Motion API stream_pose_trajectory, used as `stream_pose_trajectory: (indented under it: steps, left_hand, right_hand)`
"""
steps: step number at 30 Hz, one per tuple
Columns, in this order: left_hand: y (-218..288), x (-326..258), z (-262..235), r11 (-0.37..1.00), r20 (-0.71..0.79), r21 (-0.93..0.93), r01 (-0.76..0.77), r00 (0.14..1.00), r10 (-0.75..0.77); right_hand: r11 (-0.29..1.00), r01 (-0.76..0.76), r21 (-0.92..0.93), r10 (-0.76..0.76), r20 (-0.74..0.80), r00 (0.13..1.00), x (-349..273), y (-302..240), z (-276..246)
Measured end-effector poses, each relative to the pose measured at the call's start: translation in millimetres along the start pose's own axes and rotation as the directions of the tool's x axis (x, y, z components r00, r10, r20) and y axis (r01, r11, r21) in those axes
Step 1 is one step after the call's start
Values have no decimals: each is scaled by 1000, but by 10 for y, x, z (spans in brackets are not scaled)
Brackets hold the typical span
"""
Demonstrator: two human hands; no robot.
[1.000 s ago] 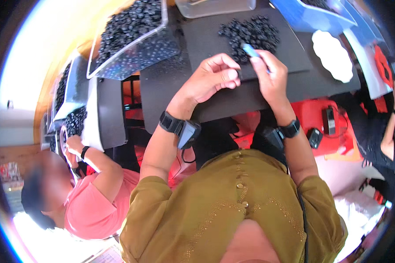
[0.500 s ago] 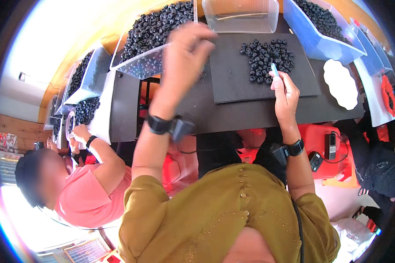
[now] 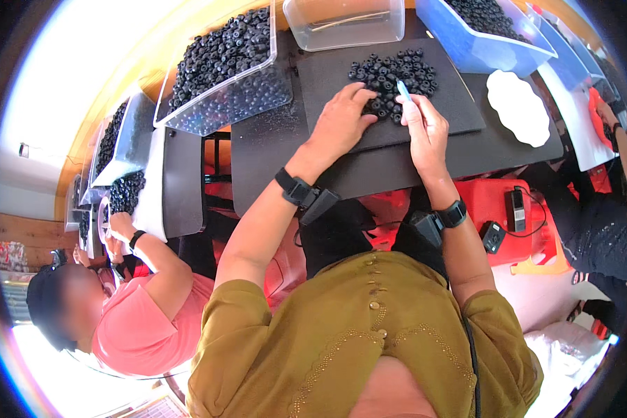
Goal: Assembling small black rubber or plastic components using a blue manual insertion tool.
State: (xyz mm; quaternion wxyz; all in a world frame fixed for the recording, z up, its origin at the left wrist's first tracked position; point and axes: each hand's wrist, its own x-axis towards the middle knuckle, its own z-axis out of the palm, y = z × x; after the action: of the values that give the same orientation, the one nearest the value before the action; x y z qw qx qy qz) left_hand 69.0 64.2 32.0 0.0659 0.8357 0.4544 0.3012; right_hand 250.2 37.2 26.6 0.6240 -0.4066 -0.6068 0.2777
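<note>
Lowered since half a second ago, with left hand curled at a heap of black beads on a dark board, unclear if grasping any; pinching a light-blue stick in right hand. Liable to scatter beads by sweeping too briskly.

White scalloped piece by the worktop's right edge. Below near right corner: red stool, two black boxes on it. Pink-shirted co-worker past left edge.
</note>
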Motion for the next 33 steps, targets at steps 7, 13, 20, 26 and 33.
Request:
stream_pose_trajectory:
  steps: [7, 13, 20, 26, 33]
  left_hand:
    - [-70, 23, -85, 998, -130, -48, -46, 991, 39]
    - [-51, -73, -5, 977, -130, -161, 143, 978, -165]
    - [-98, -91, -44, 982, -101, -89, 167, 979, -176]
    - [-245, -32, -37, 963, -36, -118, 242, 968, -247]
    - [-359, -64, 13, 951, -33, -174, 254, 964, -264]
  right_hand:
    - [1000, 4, 26, -3, -59, 998, 47, 30, -18]
    - [998, -49, 25, 50, -53, 997, 8, 68, -18]
    - [1000, 23, 1, -23, -85, 996, 4, 147, 20]
    - [996, 74, -53, -78, -82, 994, 57, 234, -12]
    - [989, 117, -88, -127, -117, 985, 12, 218, -3]
